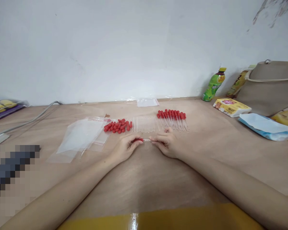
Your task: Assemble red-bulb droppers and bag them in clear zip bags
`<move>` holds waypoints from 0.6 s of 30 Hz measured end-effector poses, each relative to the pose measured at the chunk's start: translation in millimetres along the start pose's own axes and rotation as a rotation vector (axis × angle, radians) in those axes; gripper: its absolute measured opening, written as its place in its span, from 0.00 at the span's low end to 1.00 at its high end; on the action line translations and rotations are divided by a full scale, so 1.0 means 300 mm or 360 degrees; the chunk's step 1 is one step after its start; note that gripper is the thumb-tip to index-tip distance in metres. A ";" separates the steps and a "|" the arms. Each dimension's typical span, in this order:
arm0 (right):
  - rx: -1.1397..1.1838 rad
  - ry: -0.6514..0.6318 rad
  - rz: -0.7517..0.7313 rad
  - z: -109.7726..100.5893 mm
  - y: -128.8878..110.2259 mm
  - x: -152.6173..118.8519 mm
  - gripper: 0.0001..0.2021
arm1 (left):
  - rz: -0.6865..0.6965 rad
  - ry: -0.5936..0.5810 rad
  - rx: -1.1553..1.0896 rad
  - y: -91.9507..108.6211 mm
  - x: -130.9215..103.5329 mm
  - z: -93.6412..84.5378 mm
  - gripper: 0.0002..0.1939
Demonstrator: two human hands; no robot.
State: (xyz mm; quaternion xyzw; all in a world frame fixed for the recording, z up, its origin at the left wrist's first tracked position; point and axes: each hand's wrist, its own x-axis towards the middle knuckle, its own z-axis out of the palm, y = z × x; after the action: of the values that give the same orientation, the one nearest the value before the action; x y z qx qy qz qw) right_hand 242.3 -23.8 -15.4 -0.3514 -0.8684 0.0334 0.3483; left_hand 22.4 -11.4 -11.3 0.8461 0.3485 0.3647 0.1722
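Between thumb and fingers, my left hand (pixel 127 146) pinches a red rubber bulb (pixel 139 140). My right hand (pixel 166 143) grips a thin clear tube (pixel 147 140) whose left end meets the bulb, the two lying in one line. Just beyond my left hand is a pile of loose red rubber bulbs (pixel 117 126). A row of bare clear tubes (pixel 145 124) lies side by side in the middle. Beyond my right hand, several droppers with red bulbs (pixel 171 114) are lined up, tubes pointing toward me.
Clear plastic bags (pixel 78 137) lie left of the bulbs, and a small white packet (pixel 148 102) rests by the wall. At right stand a green drink bottle (pixel 214 85), a tissue pack (pixel 231 107), a blue-white packet (pixel 266 126) and a grey bag (pixel 271 86). A cable (pixel 31 119) runs at left.
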 end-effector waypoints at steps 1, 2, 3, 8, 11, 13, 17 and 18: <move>0.0002 -0.0016 0.0013 -0.004 0.001 0.003 0.10 | 0.0036 -0.0022 0.0004 -0.002 0.003 -0.003 0.08; -0.0003 -0.0035 0.0028 -0.008 0.002 0.006 0.10 | 0.0063 -0.0044 0.0012 -0.004 0.005 -0.005 0.08; -0.0018 -0.0056 0.0043 -0.012 0.002 0.010 0.10 | 0.0081 -0.0061 0.0029 -0.005 0.007 -0.007 0.08; -0.0199 -0.0098 0.0019 -0.019 0.003 0.021 0.10 | 0.0132 -0.0119 0.0150 -0.007 0.007 -0.011 0.10; -0.0303 -0.0069 -0.0035 -0.003 0.002 0.018 0.11 | 0.0176 -0.0143 0.0180 -0.007 0.004 -0.009 0.10; -0.0330 -0.0053 -0.0031 0.010 -0.002 0.016 0.11 | 0.0191 -0.0131 0.0218 -0.009 0.002 -0.005 0.09; -0.0328 -0.0088 0.0007 0.023 -0.017 0.017 0.12 | 0.0285 -0.0111 0.0312 -0.013 -0.001 0.002 0.09; -0.0314 -0.0105 0.0013 0.023 -0.018 0.018 0.12 | 0.0314 -0.0109 0.0317 -0.012 0.000 0.002 0.09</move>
State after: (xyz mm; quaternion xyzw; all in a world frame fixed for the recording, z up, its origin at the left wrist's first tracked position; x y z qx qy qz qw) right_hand 232.1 -23.3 -15.6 -0.3863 -0.8769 -0.0394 0.2832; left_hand 21.2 -9.0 -13.5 0.9011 0.2920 0.3143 0.0624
